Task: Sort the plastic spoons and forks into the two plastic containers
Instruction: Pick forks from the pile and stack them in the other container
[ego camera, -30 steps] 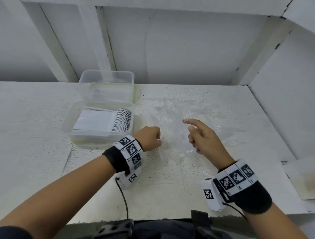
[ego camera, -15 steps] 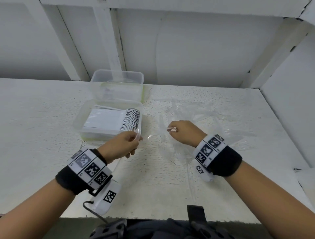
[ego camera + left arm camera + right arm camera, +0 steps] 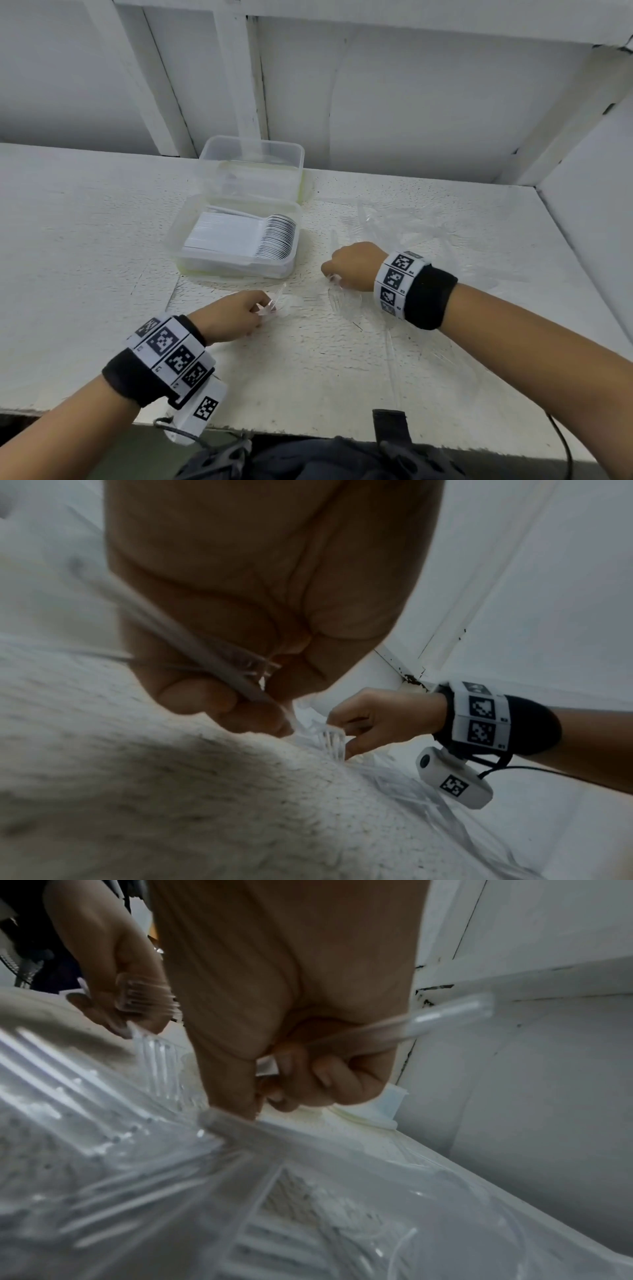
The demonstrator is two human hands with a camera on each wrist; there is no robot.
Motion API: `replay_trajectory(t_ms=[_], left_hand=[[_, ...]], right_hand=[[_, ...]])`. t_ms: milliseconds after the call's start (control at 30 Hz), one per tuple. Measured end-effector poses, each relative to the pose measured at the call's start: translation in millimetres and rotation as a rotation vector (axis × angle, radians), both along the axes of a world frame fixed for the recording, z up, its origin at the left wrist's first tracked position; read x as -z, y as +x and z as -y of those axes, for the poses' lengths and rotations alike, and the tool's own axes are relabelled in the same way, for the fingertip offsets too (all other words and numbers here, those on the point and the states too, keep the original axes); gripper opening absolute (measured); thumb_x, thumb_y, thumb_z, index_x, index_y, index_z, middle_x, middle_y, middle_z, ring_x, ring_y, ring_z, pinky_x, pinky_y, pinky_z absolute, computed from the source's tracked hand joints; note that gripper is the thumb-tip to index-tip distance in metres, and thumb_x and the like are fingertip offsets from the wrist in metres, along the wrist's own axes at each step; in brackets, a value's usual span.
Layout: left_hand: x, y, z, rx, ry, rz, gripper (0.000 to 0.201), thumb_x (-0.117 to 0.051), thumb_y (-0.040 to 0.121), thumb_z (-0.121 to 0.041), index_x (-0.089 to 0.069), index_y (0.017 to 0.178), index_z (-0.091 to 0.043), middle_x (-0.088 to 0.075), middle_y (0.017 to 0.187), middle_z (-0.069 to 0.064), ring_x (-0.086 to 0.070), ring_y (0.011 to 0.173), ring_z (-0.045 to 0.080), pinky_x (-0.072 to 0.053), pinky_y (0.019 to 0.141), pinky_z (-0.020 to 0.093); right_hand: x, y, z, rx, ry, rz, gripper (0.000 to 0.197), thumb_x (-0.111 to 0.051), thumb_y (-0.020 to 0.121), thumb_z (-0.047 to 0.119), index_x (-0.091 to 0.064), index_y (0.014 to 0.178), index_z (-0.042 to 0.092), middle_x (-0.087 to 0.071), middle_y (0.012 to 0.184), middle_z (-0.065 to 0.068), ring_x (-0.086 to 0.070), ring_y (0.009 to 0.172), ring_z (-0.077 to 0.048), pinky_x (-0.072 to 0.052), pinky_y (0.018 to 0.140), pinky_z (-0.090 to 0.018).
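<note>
White textured shelf; at left, near tub full of stacked spoons, far tub seemingly empty. Left hand pinches a clear fork; right hand grips another fork over the loose pile. Mid-pickup, likely; next, both forks go to the far tub.

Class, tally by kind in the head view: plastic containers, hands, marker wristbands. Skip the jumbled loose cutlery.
Plastic containers: 2 (near container, far container)
Hands: 2 (left hand, right hand, each gripping clear forks)
Marker wristbands: 2 (left wristband, right wristband)
Total: 6
</note>
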State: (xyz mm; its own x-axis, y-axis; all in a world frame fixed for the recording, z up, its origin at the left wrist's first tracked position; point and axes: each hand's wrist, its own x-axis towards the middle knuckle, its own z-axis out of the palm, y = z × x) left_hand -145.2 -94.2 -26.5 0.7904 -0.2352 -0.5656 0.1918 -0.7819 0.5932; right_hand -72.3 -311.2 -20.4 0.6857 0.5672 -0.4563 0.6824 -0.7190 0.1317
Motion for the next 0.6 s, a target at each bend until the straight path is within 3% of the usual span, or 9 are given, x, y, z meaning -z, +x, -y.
replay_trajectory(t_ms=[67, 133, 267, 333, 400, 500, 600], left_hand=[[1.3, 2.4, -1.1, -0.02, 0.036, 0.037, 0.014, -0.044, 0.096, -0.014, -0.055, 0.091, -0.021, -0.049, 0.076, -0.008, -0.045, 0.066, 0.006, -0.038, 0.061, 0.022], [1.3, 3.8, -0.8, -0.078, 0.021, 0.067, 0.016, -0.04, 0.097, -0.017, -0.055, 0.094, -0.016, -0.05, 0.078, -0.005, -0.043, 0.067, 0.008, -0.035, 0.063, 0.026], [-3.7, 0.3, -2.6, -0.205, -0.13, 0.035, 0.022, -0.036, 0.094, -0.017, -0.053, 0.102, -0.006, -0.044, 0.071, -0.003, -0.034, 0.056, 0.01, -0.027, 0.048, 0.02], [-6.4, -2.2, -5.9, -0.224, -0.216, 0.001, 0.036, -0.039, 0.083, -0.036, -0.055, 0.099, -0.008, -0.041, 0.069, -0.003, -0.031, 0.054, 0.01, -0.024, 0.046, 0.018], [-7.4, -3.3, -6.8, -0.221, -0.248, 0.022, 0.044, -0.039, 0.074, -0.052, -0.057, 0.091, -0.015, -0.041, 0.067, -0.005, -0.031, 0.053, 0.009, -0.024, 0.046, 0.018], [-9.1, -3.5, 1.5, -0.205, -0.255, 0.089, 0.061, -0.034, 0.071, -0.071, -0.059, 0.086, -0.018, -0.04, 0.061, -0.008, -0.031, 0.049, 0.008, -0.024, 0.043, 0.017], [-12.1, -2.4, 14.6, -0.198, -0.356, 0.083, 0.084, -0.019, 0.059, -0.087, -0.058, 0.084, -0.018, -0.033, 0.055, -0.011, -0.024, 0.045, 0.004, -0.02, 0.042, 0.017]], right_hand=[[1.6, 1.2, -1.4, -0.011, 0.004, -0.004, 0.022, -0.048, 0.092, 0.013, -0.056, 0.113, 0.015, -0.057, 0.103, -0.006, -0.059, 0.093, -0.025, -0.036, 0.062, -0.027], [1.0, 0.5, 0.7, 0.006, 0.09, -0.011, 0.017, -0.05, 0.092, 0.015, -0.057, 0.107, 0.014, -0.051, 0.095, -0.004, -0.056, 0.087, -0.023, -0.034, 0.06, -0.026], [-5.9, -3.8, 13.5, 0.132, 0.342, -0.053, 0.022, -0.051, 0.094, 0.025, -0.061, 0.111, 0.014, -0.052, 0.106, -0.005, -0.054, 0.089, -0.02, -0.037, 0.07, -0.026], [-9.8, -7.6, 23.3, 0.185, 0.479, -0.061, 0.027, -0.051, 0.095, 0.025, -0.062, 0.116, 0.012, -0.051, 0.109, -0.004, -0.054, 0.093, -0.02, -0.039, 0.077, -0.025], [-13.5, -12.0, 33.6, 0.214, 0.657, -0.029, 0.026, -0.054, 0.093, 0.019, -0.065, 0.115, 0.01, -0.049, 0.101, -0.001, -0.053, 0.089, -0.018, -0.038, 0.075, -0.02], [-20.2, -18.4, 46.7, 0.297, 0.895, 0.034, 0.019, -0.061, 0.089, 0.013, -0.07, 0.105, 0.007, -0.049, 0.095, 0.001, -0.049, 0.078, -0.012, -0.035, 0.066, -0.008], [-31.9, -27.9, 55.1, 0.461, 1.135, 0.048, 0.01, -0.06, 0.09, 0.017, -0.069, 0.089, 0.012, -0.056, 0.095, -0.003, -0.054, 0.084, -0.012, -0.039, 0.073, -0.008]])
